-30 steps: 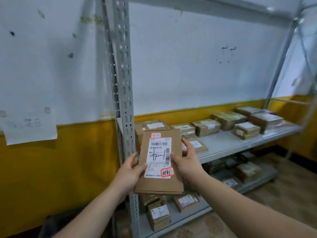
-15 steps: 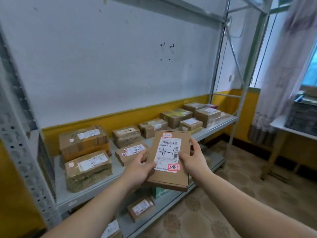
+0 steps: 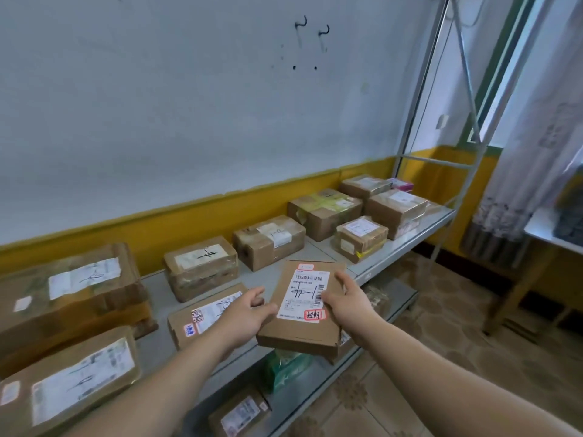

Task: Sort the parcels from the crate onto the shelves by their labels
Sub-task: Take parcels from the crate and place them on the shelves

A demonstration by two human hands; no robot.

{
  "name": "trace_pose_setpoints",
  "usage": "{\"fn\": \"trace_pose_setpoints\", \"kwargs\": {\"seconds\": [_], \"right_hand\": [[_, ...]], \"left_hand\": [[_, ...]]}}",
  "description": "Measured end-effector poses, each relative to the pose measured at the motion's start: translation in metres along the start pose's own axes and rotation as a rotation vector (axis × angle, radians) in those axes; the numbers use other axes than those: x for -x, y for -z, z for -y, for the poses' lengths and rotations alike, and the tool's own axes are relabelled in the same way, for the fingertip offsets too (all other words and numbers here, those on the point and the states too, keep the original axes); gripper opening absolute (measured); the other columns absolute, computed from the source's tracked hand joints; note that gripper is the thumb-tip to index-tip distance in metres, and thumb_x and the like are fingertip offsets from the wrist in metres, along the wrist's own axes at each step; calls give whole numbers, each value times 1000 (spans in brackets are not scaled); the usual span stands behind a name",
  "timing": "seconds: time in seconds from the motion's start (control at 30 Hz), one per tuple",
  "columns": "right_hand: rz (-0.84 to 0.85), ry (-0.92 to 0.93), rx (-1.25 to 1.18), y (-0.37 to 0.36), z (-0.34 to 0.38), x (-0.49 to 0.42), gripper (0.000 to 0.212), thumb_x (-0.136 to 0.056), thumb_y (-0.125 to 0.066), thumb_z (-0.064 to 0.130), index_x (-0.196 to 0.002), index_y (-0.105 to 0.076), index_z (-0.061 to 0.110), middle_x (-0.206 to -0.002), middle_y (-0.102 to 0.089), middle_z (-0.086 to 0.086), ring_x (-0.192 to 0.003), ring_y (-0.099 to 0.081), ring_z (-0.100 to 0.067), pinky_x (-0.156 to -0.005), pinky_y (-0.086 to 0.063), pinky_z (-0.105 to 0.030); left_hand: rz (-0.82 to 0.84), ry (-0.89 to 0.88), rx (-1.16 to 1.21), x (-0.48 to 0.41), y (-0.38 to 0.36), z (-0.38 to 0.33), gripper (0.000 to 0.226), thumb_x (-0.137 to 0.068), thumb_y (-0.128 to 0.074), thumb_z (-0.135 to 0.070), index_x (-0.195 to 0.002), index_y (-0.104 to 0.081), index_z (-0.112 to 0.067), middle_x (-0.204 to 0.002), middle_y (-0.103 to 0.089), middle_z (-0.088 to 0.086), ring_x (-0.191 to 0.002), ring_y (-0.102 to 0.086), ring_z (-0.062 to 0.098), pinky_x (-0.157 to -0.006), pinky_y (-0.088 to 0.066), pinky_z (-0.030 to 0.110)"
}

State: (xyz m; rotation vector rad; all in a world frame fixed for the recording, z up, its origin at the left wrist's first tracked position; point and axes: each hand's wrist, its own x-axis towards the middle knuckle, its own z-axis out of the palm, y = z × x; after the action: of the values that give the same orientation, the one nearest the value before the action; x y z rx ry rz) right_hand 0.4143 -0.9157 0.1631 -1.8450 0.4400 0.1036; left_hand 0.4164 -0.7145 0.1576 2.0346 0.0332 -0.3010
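Flat brown cardboard parcel (image 3: 299, 334), clasped by our left grip (image 3: 243, 313) and right grip (image 3: 345, 299), above grey metal shelf (image 3: 153, 287) crowded with taped boxes (image 3: 202, 268).

both forearms reach forward — left hand (image 3: 243, 313) and right hand (image 3: 347, 302) grip opposite edges of the parcel (image 3: 301, 331).

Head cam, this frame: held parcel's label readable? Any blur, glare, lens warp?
Head view: the held parcel is sharp, and its label shows the barcode and handwritten mark clearly, though the fine print is unreadable; the light is flat, with no glare on it; wide-angle distortion tilts the shelf upright; the curtain at the right edge looks soft.
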Motion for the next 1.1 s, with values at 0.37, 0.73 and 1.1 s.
{"fn": "trace_pose_setpoints", "kwargs": {"seconds": [0.37,0.73,1.1], "right_hand": [[-46,-126,110,-18,-26,-146,76,-95,-60,33,-153,-13,40,-148,-39,-12,-103,-63,-30,-82,-59,-44],[297,111,842,0,-50,-237,78,-91,-56,57,-153,-22,24,-148,-29,-12,-134,-37,-31,-109,-38,-43],[716,810,1440,-32,-54,-290,88,-89,-38,74,-154,10,40,-164,21,-4,-149,23,-28,-120,12,-46]], "left_hand": [[-70,110,-666,-128,-11,81,67,-93,-49,-53,-150,-29,-25,-160,-19,7,-146,-17,29,-117,-21,47],[-221,453,-826,-149,-40,117,76,-89,-9,-73,-153,8,-36,-160,21,-2,-146,24,24,-113,11,60],[-242,483,-858,-149,-42,119,81,-85,-9,-77,-153,8,-38,-160,22,-5,-146,23,20,-116,12,57]]}}
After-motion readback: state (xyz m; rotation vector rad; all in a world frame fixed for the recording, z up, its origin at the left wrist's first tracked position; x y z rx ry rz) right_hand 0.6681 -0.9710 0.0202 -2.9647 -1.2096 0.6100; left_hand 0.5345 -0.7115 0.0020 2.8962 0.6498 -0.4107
